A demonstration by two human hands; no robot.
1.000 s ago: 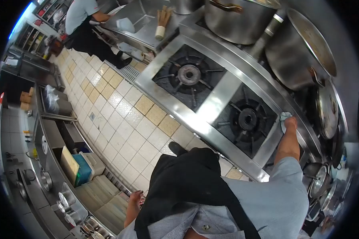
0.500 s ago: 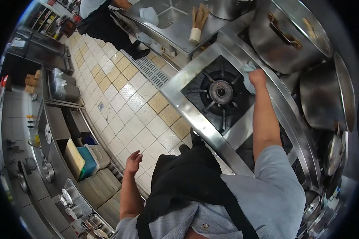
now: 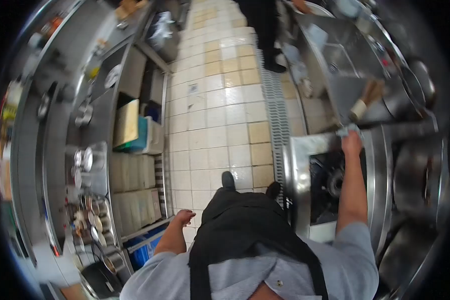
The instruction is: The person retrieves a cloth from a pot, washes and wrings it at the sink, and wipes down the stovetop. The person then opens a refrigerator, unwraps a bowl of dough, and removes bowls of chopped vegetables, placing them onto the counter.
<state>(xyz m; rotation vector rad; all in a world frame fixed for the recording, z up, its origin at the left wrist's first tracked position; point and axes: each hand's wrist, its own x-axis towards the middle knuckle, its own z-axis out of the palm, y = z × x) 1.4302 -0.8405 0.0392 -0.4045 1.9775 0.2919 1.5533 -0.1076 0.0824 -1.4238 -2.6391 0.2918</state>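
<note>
My right hand (image 3: 352, 143) is closed on a pale grey-blue cloth (image 3: 348, 130), which shows just beyond the knuckles. Both are at the far edge of the steel stove (image 3: 300, 175), beside the sink counter. Below the hand lies the dark burner (image 3: 332, 182), partly covered by my forearm. A bundled brush with a light handle (image 3: 358, 109) rests on the counter a little past the cloth. My left hand (image 3: 185, 217) hangs at my side above the tiled floor, loosely curled with fingers somewhat apart and nothing in it.
Large steel pots (image 3: 414, 175) line the right side. Ahead is a sink (image 3: 342, 57), where another person in dark trousers (image 3: 265, 30) stands. A floor drain grate (image 3: 276, 115) runs along the stove side. Shelves with cutting boards (image 3: 128, 124) and bins (image 3: 132, 167) stand on the left.
The view has swung round to face along the aisle. My right hand has moved with the cloth from the stove's side by the pots to its far edge near the sink.
</note>
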